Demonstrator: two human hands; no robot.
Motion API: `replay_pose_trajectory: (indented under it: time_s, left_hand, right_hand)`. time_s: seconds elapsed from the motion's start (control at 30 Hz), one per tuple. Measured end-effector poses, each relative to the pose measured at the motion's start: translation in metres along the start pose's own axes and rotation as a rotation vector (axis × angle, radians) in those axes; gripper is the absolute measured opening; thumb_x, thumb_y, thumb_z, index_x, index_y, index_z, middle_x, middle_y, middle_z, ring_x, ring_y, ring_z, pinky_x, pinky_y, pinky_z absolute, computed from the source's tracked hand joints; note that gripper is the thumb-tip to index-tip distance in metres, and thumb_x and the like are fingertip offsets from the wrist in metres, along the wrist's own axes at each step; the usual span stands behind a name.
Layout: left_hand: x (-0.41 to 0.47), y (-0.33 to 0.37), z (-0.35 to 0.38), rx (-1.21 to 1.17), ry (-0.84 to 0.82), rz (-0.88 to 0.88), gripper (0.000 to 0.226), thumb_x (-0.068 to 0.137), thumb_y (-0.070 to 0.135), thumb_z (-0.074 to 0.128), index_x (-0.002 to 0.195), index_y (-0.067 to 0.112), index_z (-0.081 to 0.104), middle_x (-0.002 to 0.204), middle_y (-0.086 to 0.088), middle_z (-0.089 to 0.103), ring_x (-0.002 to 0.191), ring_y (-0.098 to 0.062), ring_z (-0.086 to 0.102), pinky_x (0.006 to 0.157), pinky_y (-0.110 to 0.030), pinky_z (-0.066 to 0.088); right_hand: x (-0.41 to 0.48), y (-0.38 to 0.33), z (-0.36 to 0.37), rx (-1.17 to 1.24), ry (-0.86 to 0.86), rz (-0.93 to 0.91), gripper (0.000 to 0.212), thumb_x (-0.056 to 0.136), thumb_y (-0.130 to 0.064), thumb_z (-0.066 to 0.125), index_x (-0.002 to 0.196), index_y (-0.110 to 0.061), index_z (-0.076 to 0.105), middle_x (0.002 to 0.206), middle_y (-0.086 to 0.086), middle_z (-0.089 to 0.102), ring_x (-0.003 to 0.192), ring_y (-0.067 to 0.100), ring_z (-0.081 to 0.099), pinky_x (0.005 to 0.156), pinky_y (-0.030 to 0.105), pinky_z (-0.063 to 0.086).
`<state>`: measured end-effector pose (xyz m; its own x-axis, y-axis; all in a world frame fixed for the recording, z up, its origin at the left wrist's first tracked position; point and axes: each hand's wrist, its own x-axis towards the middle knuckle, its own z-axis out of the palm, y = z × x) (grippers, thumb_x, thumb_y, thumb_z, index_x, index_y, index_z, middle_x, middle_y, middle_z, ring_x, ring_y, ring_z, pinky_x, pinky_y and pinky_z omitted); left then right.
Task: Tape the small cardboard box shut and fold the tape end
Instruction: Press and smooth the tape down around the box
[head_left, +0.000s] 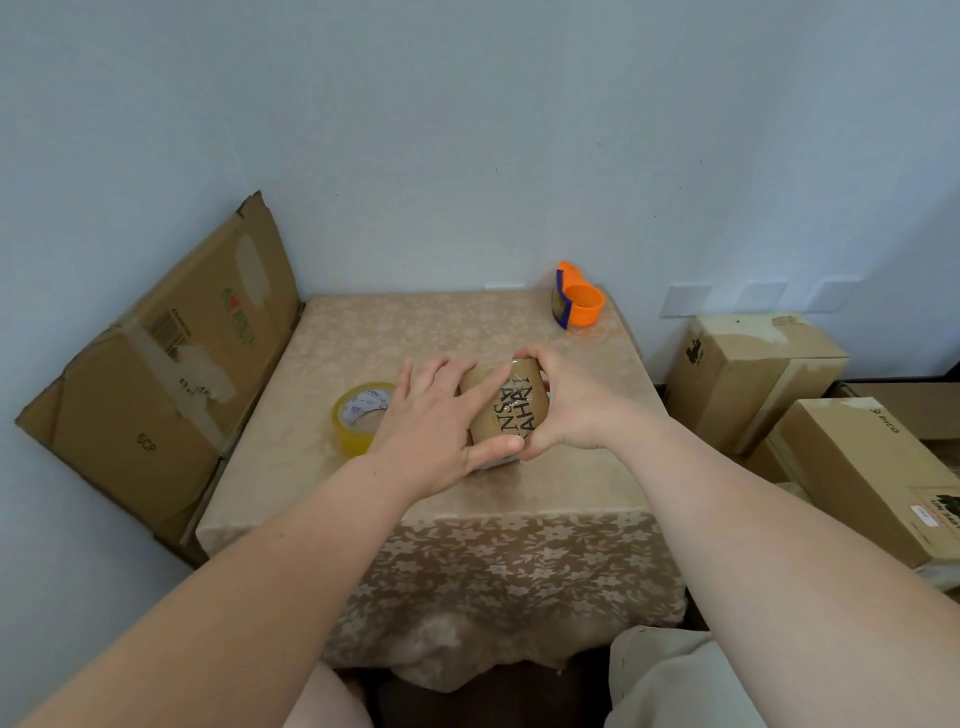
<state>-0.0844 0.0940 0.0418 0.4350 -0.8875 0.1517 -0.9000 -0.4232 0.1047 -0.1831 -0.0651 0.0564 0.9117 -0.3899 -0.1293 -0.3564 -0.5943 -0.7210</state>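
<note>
A small brown cardboard box (511, 410) with black lettering sits on the table, a strip of clear tape running over its top. My left hand (441, 421) lies on the box's left side, index finger stretched across the top along the tape and thumb at the near edge. My right hand (566, 410) grips the box's right side, fingertips at the far top corner and thumb meeting the left thumb at the near edge. A yellowish roll of clear tape (361, 418) lies flat just left of my left hand.
An orange and blue tape cutter (576, 301) stands at the table's far right corner. The table (395, 332) wears a beige flowered cloth. A flattened cardboard sheet (166, 374) leans against the wall on the left. Cardboard boxes (748, 374) are stacked on the right.
</note>
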Motion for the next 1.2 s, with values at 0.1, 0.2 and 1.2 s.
replay_pose_trajectory:
  time_s: [0.1,0.2,1.2]
  left_hand:
    - [-0.003,0.001,-0.002,0.006,-0.023,0.011,0.077,0.07,0.083,0.018,0.141,0.052,0.009,0.153,-0.001,0.018,0.141,-0.026,0.005,0.115,-0.054,0.0]
    - [-0.003,0.001,-0.009,-0.009,-0.053,0.032,0.076,0.068,0.085,0.014,0.138,0.055,0.015,0.148,-0.003,0.025,0.138,-0.027,0.01,0.114,-0.056,0.005]
    - [0.005,0.008,-0.031,-1.395,-0.122,-0.773,0.045,0.082,0.059,0.052,0.116,0.029,0.05,0.123,-0.006,0.05,0.112,-0.027,0.048,0.083,-0.051,0.051]
  right_hand:
    - [-0.004,-0.001,-0.001,0.013,-0.009,-0.006,0.106,0.044,-0.014,0.089,0.133,-0.024,0.033,0.116,0.0,0.052,0.108,0.017,0.053,0.087,0.033,0.051]
    - [-0.008,-0.002,-0.001,0.024,-0.002,-0.011,0.103,0.047,-0.008,0.088,0.133,-0.021,0.034,0.114,0.0,0.052,0.104,0.016,0.053,0.08,0.026,0.049]
    - [-0.019,-0.019,0.01,-0.019,0.101,-0.089,0.107,0.048,-0.009,0.088,0.137,-0.023,0.03,0.109,-0.007,0.049,0.1,0.014,0.052,0.079,0.026,0.045]
